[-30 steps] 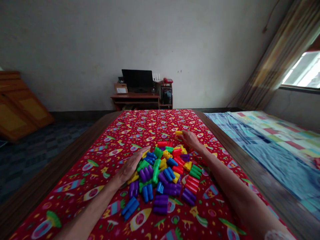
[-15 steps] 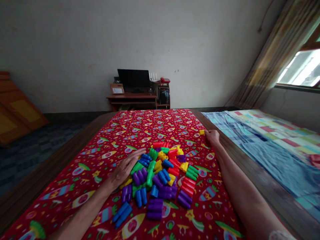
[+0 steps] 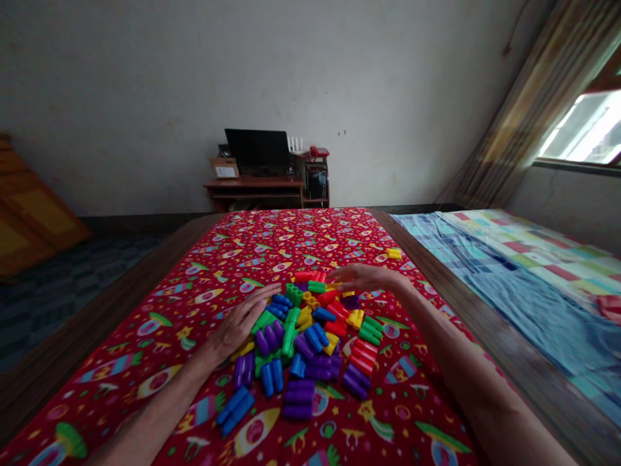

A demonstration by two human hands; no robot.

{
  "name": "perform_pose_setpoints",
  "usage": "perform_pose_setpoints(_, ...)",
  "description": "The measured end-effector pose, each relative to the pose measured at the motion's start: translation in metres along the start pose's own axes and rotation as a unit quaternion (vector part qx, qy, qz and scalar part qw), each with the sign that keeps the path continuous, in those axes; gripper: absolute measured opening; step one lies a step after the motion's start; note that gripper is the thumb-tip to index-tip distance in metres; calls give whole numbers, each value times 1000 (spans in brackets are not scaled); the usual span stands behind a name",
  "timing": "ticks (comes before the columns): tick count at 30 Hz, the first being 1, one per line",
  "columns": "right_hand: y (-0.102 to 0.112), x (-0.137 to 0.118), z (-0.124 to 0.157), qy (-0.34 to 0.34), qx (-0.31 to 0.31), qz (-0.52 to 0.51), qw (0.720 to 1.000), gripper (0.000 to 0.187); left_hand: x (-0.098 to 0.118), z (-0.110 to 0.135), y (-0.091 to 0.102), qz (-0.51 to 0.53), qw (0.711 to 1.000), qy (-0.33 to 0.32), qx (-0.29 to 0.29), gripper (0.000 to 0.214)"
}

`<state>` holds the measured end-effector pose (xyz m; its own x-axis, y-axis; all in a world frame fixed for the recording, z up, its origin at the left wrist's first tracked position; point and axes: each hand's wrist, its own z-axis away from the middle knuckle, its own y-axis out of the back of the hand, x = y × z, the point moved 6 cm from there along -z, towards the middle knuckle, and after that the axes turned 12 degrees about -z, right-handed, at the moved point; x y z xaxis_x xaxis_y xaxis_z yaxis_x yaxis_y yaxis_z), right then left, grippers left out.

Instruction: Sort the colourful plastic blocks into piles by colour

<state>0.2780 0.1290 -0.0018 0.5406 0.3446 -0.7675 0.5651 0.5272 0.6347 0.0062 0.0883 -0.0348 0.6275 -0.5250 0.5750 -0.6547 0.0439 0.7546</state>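
Note:
A pile of plastic toy blocks in red, yellow, green, blue and purple lies on the red patterned cloth [image 3: 194,323]. At its left side my left hand [image 3: 242,321] rests with fingers stretched out, by a blue block [image 3: 280,305] and a green block [image 3: 264,321]. My right hand [image 3: 366,277] hovers at the pile's far right, fingers extended and apart, over some yellow pieces that it partly hides. Near the cloth's right edge, away from the pile, lies a single yellow block [image 3: 393,254]. Closest to me are a purple block [image 3: 298,399] and a blue block [image 3: 235,411].
Dark wooden table edges [image 3: 412,255] border the cloth. On the right is a bed with a blue and checkered cover [image 3: 514,278]. A desk [image 3: 255,184] with a monitor [image 3: 257,151] stands against the far wall; a wooden cabinet [image 3: 39,200] is at left.
My right hand has let go of the yellow block at the cloth's right edge and moved left to the pile. My left hand has stayed by the blocks.

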Motion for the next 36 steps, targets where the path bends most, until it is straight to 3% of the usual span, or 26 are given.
perform_pose_setpoints(4, -16, -11, 1, 9, -24, 64, 998, 43, 5, 1, 2, -6, 1000, -6, 2, 53)
perform_pose_setpoints(7, -17, -10, 0, 12, 16, 88, 996, 48, 6, 1, 2, -6, 1000, -4, 3, 53)
perform_pose_setpoints(12, -3, 3, -7, 23, 85, 73, 993, 31, 5, 0, 2, -8, 1000, -6, 7, 52)
perform_pose_setpoints(15, 32, 22, 2, 17, 239, 61, 969, 21, 2, -1, 0, -3, 1000, -11, 2, 52)
perform_pose_setpoints(18, 69, 56, 30, -7, 434, 13, 901, 23, -1, -2, -1, -1, 1000, -21, -2, 54)
perform_pose_setpoints(21, 83, 96, 54, -13, 515, -79, 853, 31, -2, -2, -1, -4, 1000, -24, 0, 56)
perform_pose_setpoints(24, 83, 122, 67, -32, 524, -119, 843, 38, -2, -1, -1, -3, 1000, -17, 3, 57)
perform_pose_setpoints(28, 84, 125, 77, -69, 529, -95, 840, 38, 0, -1, -1, -2, 1000, -11, 1, 56)
perform_pose_setpoints(33, 92, 93, 77, -72, 563, -57, 822, 40, 2, -1, 0, -7, 1000, -6, 6, 57)
perform_pose_setpoints(34, 91, 82, 72, -61, 552, -59, 829, 42, 2, -2, 1, -10, 1000, -4, 5, 56)
perform_pose_setpoints(36, 79, 56, 51, -24, 473, -65, 878, 43, 4, -1, 1, -15, 1000, -5, 5, 55)
